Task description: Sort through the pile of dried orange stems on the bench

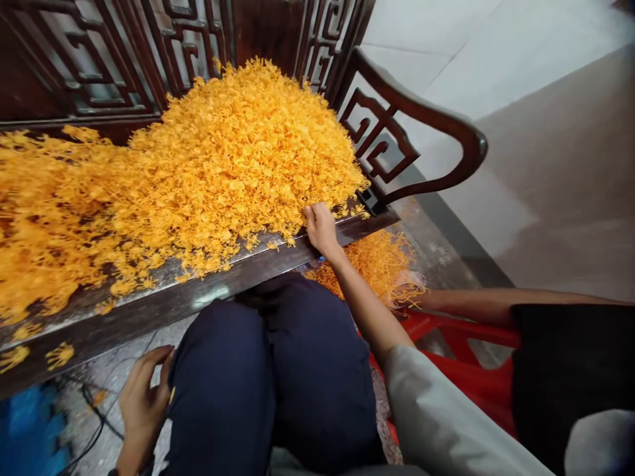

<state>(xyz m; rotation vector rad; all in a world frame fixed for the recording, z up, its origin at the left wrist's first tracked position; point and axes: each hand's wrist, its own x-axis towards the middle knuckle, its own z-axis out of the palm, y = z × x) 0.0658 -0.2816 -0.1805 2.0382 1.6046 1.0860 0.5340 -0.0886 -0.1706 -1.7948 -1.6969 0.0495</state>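
A large heap of small yellow, flower-like pieces with thin prongs point(258, 145) covers the seat of a dark wooden bench point(258, 264). My right hand point(321, 228) is at the bench's front edge, against the lower right side of the heap. Its fingers are curled closed, and whatever is in them is hidden. Low on the left, my left hand point(143, 393) hangs beside my left knee, below the bench edge. Its fingers are loosely bent and apart from the thumb, with nothing visible in them. A few loose yellow pieces point(60, 355) lie near the bench's left front edge.
The bench has a carved backrest point(188, 39) and a curved armrest point(466, 142). Orange strands point(381, 261) lie below its right end, near another person's arm point(461, 304) and a red plastic seat point(476, 390). Blue material point(32, 423) and dark cables point(96, 410) are on the floor.
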